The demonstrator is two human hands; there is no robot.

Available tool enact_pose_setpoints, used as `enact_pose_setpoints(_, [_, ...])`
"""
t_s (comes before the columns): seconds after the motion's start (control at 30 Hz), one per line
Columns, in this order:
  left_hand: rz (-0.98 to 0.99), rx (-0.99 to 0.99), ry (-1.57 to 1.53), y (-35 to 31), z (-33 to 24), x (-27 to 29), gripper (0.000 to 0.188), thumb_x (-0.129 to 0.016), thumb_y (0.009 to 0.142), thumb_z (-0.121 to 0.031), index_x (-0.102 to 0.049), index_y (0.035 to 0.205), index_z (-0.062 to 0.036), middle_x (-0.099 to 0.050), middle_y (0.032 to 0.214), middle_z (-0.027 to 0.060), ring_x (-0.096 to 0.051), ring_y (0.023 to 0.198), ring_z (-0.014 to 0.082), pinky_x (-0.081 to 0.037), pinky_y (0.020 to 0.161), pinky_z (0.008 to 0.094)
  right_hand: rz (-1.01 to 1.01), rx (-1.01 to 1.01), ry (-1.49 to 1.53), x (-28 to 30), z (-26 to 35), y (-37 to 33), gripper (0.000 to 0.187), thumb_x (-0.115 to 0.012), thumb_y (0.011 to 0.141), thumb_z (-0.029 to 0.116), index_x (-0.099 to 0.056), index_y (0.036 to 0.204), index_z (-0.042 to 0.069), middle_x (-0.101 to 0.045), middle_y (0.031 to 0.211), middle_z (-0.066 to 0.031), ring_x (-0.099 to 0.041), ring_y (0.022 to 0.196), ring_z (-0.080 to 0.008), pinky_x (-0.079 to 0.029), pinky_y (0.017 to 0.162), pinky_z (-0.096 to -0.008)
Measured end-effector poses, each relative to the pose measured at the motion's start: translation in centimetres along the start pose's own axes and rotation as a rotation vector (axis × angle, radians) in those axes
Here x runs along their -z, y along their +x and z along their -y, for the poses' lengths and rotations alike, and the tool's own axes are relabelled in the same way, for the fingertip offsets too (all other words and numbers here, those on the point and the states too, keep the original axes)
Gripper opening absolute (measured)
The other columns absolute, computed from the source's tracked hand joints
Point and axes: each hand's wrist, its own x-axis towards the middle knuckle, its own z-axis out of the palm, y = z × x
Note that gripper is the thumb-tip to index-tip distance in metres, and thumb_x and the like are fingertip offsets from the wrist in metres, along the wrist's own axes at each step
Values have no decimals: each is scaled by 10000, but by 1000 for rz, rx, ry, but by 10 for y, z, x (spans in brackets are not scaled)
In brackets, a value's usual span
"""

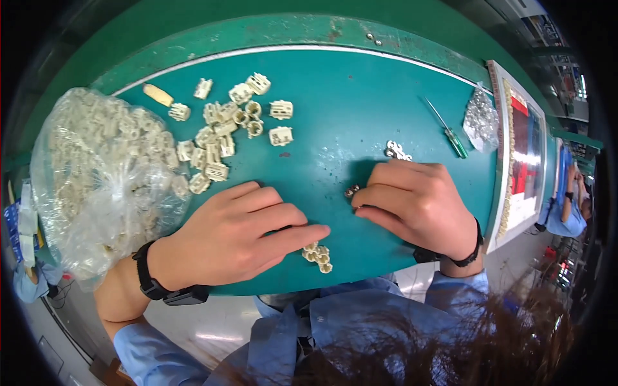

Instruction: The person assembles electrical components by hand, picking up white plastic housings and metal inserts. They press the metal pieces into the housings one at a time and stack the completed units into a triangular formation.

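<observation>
My left hand (241, 235) rests palm down over the green mat, one finger stretched to the right and the others bent. Just below that finger lies a small cluster of cream plastic connector housings (320, 258); its upper end is partly covered by the hand. My right hand (418, 199) is closed in a pinch, low over the mat. Small dark metal parts (351, 191) sit beside its fingertips; what the fingers hold, if anything, is hidden. Shiny metal pieces (397, 152) lie beyond its knuckles.
A clear bag of cream housings (116, 174) bulges at the left, with loose housings (222, 122) beside it. A tan block (158, 95) lies behind. Right: a green-handled screwdriver (456, 143), a bag of metal parts (481, 122) and a white-framed panel (524, 161). Another person (566, 206) is at far right.
</observation>
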Motion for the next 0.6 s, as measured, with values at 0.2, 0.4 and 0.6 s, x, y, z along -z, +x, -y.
enact_pose_setpoints(0.2, [125, 181, 217, 28, -10, 69, 318, -968, 776, -154, -821, 1054, -111, -757, 1036, 16, -696, 902, 263, -577, 771, 414, -11, -1, -61, 23, 2, -18, 192, -929, 853, 138, -824, 1008, 98, -704, 937, -38, -727, 820, -280, -603, 699, -419])
enact_pose_setpoints(0.4, [74, 361, 378, 50, -28, 87, 386, -995, 724, -185, -760, 1016, -94, -738, 993, 51, -711, 882, 314, -585, 752, 451, -36, 28, -64, 49, -3, -33, 186, -890, 849, 124, -773, 991, 97, -638, 928, -38, -716, 864, -250, -591, 660, -425])
enact_pose_setpoints(0.6, [119, 652, 494, 59, -53, 86, 376, -964, 777, -244, -714, 1029, -120, -716, 952, 38, -724, 881, 312, -574, 720, 458, 3, 14, -76, 58, -10, -47, 195, -920, 852, 136, -796, 999, 103, -653, 926, -33, -707, 852, -267, -592, 681, -430])
